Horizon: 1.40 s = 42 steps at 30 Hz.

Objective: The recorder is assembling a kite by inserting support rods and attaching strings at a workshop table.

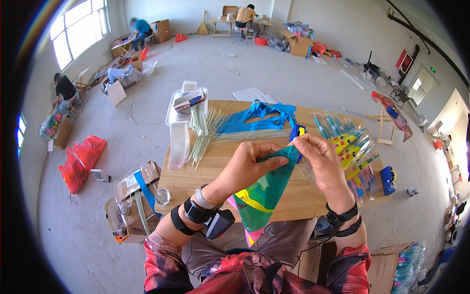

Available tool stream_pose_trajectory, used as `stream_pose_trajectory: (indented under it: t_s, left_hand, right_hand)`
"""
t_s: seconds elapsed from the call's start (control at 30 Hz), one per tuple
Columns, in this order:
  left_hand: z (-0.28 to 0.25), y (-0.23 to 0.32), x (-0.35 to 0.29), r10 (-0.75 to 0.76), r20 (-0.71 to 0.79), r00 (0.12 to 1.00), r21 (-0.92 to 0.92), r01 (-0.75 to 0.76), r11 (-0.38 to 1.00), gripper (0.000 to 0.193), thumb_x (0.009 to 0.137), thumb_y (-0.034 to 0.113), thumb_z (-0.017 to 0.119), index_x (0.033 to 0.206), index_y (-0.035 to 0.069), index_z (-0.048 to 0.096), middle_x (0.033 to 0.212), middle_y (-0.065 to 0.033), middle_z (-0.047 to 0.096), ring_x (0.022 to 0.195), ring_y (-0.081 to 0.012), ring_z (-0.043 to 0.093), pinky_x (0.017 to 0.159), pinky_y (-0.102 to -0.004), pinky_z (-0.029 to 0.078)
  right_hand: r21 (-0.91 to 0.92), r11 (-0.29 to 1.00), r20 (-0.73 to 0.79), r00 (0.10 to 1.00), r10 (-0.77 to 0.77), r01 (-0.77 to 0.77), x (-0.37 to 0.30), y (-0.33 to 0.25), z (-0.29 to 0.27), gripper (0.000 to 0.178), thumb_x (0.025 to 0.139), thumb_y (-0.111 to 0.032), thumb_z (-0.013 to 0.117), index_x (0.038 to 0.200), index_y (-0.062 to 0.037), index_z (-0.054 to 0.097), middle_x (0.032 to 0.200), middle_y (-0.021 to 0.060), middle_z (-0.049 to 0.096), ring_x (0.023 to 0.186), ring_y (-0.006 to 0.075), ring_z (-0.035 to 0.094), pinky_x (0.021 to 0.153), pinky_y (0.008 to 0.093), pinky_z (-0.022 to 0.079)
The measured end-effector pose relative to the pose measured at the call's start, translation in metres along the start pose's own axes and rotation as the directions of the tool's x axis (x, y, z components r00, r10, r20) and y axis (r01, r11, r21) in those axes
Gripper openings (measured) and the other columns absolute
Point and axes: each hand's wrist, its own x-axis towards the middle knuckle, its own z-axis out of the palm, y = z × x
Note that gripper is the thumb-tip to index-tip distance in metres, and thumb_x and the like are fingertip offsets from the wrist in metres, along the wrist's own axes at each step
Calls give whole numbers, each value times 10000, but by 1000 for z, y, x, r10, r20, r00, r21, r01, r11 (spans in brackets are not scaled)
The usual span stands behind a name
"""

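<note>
Above the near side of the wooden table, a thin green sheet (pixel 262 191) with yellow and pink patches hangs down to a point. My left hand (pixel 259 159) pinches its upper edge, thumb laid along the sheet. Fingertips of my right hand (pixel 316 154) close on its top corner. Just beyond them stands a blue tape dispenser (pixel 297 131), partly hidden by my right hand. Blue ribbons or strips (pixel 262 116) and a bundle of thin pale sticks (pixel 208 132) lie on the far half of the table.
Clear-wrapped colourful packs (pixel 350 147) cover the table's right side, near another blue dispenser (pixel 388 180). At left are a plastic tub (pixel 171 117), a round clear container (pixel 162 196) and a carton (pixel 129 230). Red bags (pixel 83 161) rest on the floor; several people work farther off.
</note>
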Motion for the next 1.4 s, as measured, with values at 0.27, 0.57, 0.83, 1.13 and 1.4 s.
stream_pose_trajectory:
  t_s: [0.27,0.57,0.83,1.13,1.4]
  left_hand:
    - [0,-3,0,-21,-6,1000,-8,21,1000,191,990,121,710,1111,-27,711,906,-5,733,841,-48,637,763,-249,546]
    - [1,-6,2,-1,-2,1000,-26,1,1000,188,991,116,707,1113,-26,711,912,-6,735,850,-47,636,771,-248,545]
    - [2,-6,2,-2,-2,1000,5,2,1000,189,986,122,714,1106,-23,712,907,-7,733,846,-43,632,762,-250,545]
    - [3,-17,5,-20,-14,1000,-37,19,999,195,982,120,716,1109,-28,713,920,-21,749,860,-43,631,771,-251,543]
    - [-7,-31,12,-90,-26,996,7,91,996,222,988,134,715,1150,-18,711,963,-12,750,878,-52,667,785,-245,556]
  right_hand:
    - [-286,951,-43,990,-132,114,-3,-2,8,208,990,-211,723,952,-7,721,823,4,677,806,69,591,737,272,474]
    - [-657,628,51,856,-515,417,-4,1,11,169,1010,-142,672,950,15,691,915,77,698,859,148,645,788,299,504]
    - [-340,905,-38,958,-285,256,0,-7,16,199,1037,-144,633,939,21,687,898,70,692,825,136,627,766,291,493]
    - [-576,763,-15,930,-368,293,2,9,16,173,971,-139,723,911,16,673,881,66,684,839,132,613,766,284,488]
    - [-42,994,-81,991,-102,99,43,60,-61,468,1097,-409,475,1359,-62,646,1148,33,667,1055,107,578,931,284,468]
